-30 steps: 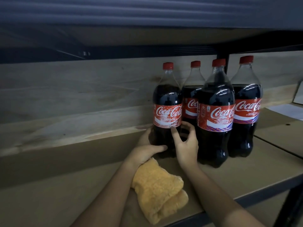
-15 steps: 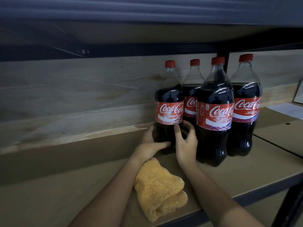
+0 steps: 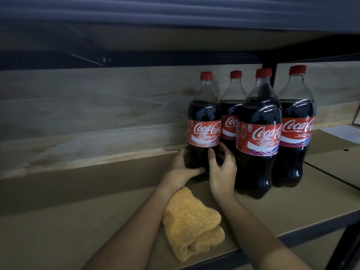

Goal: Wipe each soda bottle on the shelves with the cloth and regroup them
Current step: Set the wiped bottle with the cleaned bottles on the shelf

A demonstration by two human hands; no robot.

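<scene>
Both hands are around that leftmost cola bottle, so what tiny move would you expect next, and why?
Probably nudge the leftmost dark plastic cola bottle rightward to close up the group. Both the left hand and right hand grip its base, while the yellow fluffy cloth lies unused on the brown shelf board.

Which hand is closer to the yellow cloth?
Left. The left hand grips the bottle with its wrist right above the cloth; the right hand is slightly farther right.
</scene>
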